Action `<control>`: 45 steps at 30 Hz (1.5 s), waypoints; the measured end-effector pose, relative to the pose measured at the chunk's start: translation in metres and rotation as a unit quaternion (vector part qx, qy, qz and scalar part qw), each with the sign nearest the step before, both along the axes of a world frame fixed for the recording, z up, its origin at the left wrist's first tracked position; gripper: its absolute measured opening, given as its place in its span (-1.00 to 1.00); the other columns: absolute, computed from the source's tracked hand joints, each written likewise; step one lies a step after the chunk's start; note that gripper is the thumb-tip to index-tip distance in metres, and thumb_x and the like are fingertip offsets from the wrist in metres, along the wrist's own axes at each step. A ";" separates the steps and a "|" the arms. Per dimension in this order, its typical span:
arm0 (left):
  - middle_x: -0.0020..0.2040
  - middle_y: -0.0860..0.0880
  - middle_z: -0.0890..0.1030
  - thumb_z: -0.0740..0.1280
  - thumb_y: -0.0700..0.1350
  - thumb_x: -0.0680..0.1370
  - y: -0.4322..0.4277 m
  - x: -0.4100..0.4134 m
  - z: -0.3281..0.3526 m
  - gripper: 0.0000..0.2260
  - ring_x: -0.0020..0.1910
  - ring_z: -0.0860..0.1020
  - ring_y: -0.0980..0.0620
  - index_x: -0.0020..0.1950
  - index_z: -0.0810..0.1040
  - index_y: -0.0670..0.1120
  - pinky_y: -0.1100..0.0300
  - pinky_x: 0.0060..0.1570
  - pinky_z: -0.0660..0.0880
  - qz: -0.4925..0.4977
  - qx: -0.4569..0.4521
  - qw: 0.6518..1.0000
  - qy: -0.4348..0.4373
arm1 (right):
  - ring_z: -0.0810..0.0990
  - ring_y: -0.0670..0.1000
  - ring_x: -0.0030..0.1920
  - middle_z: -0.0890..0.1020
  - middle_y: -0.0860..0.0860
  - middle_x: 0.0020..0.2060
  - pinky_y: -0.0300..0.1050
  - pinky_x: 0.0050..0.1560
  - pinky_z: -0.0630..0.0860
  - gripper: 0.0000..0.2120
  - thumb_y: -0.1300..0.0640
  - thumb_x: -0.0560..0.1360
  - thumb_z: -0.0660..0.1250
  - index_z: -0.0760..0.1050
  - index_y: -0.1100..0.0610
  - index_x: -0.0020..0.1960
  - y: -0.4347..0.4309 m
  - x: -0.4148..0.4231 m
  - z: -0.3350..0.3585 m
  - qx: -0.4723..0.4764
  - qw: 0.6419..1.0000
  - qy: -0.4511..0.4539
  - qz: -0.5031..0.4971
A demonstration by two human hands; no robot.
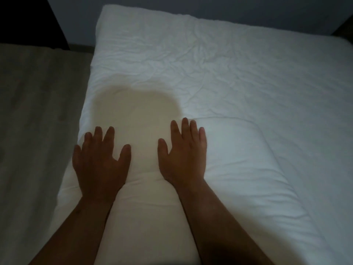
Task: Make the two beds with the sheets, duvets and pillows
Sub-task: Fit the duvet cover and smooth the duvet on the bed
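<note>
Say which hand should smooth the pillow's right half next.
Probably the right hand: it lies flat on the pillow, bordering that half; the left hand rests at the far left end.

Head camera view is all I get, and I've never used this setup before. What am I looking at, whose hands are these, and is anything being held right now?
There is no machine here. A person wears one wide-angle camera on the head, looking forward and down, so you see their own bare arms from above. The left hand and the right hand both lie flat, fingers straight and spread, on a white pillow nearest the camera. Nothing is gripped; the hands rest on the pillow, perhaps pressing it. Beyond it spreads wrinkled white bedding; I cannot tell whether it is a sheet or a duvet. The dark patch ahead of the hands is a shadow, likely the person's own. To the left is floor.
</note>
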State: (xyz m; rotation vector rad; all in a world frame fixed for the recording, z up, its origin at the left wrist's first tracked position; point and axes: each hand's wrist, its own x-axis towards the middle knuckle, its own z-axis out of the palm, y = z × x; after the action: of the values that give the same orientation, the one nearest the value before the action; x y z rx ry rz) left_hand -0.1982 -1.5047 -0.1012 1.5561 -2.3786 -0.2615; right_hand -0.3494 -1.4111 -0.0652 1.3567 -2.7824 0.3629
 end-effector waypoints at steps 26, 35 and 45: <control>0.57 -0.22 0.16 0.07 0.66 0.22 0.203 0.081 0.113 0.07 0.53 0.16 -0.25 0.59 0.09 0.09 -0.14 0.49 0.13 0.155 0.156 0.975 0.017 | 0.03 -0.09 0.58 0.07 -0.06 0.60 -0.01 0.56 0.02 -0.22 -0.35 0.51 0.24 0.05 -0.11 0.60 0.345 -0.122 0.016 -0.147 0.877 -0.455 0.049; 0.56 -0.20 0.21 -0.03 0.70 0.17 0.198 0.080 0.080 0.13 0.51 0.22 -0.26 0.61 -0.02 0.11 -0.11 0.48 0.15 0.116 0.194 0.974 -0.016 | 0.52 -0.01 0.33 0.47 -0.04 0.41 0.02 0.38 0.42 -0.18 -0.30 0.37 0.43 0.26 -0.07 0.54 0.329 -0.094 0.006 -0.256 0.723 -0.642 0.006; 0.46 -0.09 0.42 0.02 0.32 0.50 0.236 0.062 0.110 -0.39 0.48 0.31 -0.10 0.40 0.47 0.06 -0.25 0.45 0.12 -0.079 -0.002 0.995 0.054 | 0.26 0.13 0.51 0.21 -0.01 0.56 0.17 0.52 0.18 -0.01 -0.57 0.32 0.20 0.05 -0.13 0.60 0.341 -0.071 0.029 -0.196 0.786 -0.580 -0.080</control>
State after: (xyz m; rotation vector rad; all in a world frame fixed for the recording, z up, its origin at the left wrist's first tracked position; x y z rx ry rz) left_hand -0.1359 -1.2684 0.0093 1.3184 -2.4176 -0.3647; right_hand -0.4207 -1.0701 -0.0364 0.8832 -3.1649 2.2728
